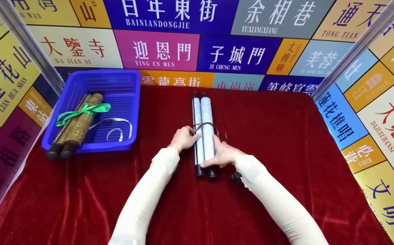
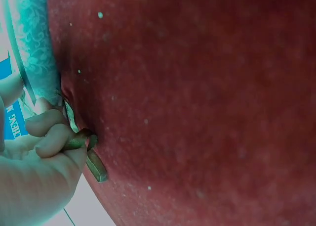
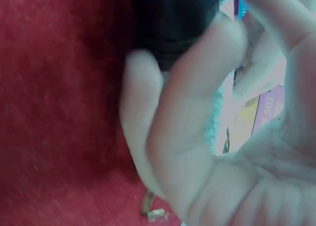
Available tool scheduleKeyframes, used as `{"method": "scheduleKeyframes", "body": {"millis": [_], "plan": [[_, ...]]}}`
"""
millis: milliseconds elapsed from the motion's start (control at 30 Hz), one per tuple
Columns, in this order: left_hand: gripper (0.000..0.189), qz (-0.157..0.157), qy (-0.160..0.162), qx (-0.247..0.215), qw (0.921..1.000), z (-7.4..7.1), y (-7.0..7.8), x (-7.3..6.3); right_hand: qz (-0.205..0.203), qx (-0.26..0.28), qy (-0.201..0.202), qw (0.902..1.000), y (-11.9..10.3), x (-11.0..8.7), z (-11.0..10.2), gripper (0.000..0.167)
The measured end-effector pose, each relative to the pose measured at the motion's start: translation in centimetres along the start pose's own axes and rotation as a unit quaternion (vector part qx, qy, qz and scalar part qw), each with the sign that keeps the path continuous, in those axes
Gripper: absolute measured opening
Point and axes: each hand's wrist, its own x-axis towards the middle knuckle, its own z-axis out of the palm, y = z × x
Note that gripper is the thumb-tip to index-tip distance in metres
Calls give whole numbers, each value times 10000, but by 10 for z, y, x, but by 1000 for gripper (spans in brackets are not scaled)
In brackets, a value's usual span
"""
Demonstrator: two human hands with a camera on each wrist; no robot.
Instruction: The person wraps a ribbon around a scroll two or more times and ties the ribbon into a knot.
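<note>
A pale blue patterned scroll (image 1: 207,143), rolled from both ends into two parallel rolls with black end knobs, lies lengthwise on the red cloth. A thin brown ribbon (image 1: 206,124) goes round its middle. At the scroll's left side is my left hand (image 1: 183,139); its curled fingers hold a loose end of the ribbon (image 2: 97,167) in the left wrist view. My right hand (image 1: 225,153) grips the near part of the scroll from the right, thumb across the top. In the right wrist view, its fingers curl round the roll beside a black end knob (image 3: 174,18).
A blue plastic basket (image 1: 134,112) stands at the back left. In it lean brown patterned rolls (image 1: 78,131) tied with a green ribbon (image 1: 87,109), beside a white strip (image 1: 130,127). Metal posts (image 1: 346,58) and printed panels (image 1: 156,51) border the cloth-covered table (image 1: 268,119).
</note>
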Motion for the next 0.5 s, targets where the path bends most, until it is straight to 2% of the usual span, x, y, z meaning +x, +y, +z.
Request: {"method": "scheduleKeyframes", "body": {"millis": [33, 133, 200, 300, 400, 500], "plan": [[45, 27, 9, 43, 10000, -1, 0, 0, 5, -152, 72, 9999, 0, 1, -3, 123], [45, 58, 99, 80, 9999, -3, -1, 2, -13, -171, 440, 9989, -1, 10, -15, 101], [43, 60, 193, 30, 9998, -4, -1, 3, -64, -40, 927, 9957, 2, 21, -22, 80], [36, 116, 367, -23, 9993, -4, 1, 6, -254, 214, 1853, 9821, 13, 40, -30, 52], [27, 222, 576, 31, 9981, -4, 3, 9, -393, 172, 2440, 9688, 24, 55, -31, 45], [21, 284, 773, 106, 9965, -5, 2, 12, -432, 397, 2508, 9663, 28, 64, -28, 39]]}}
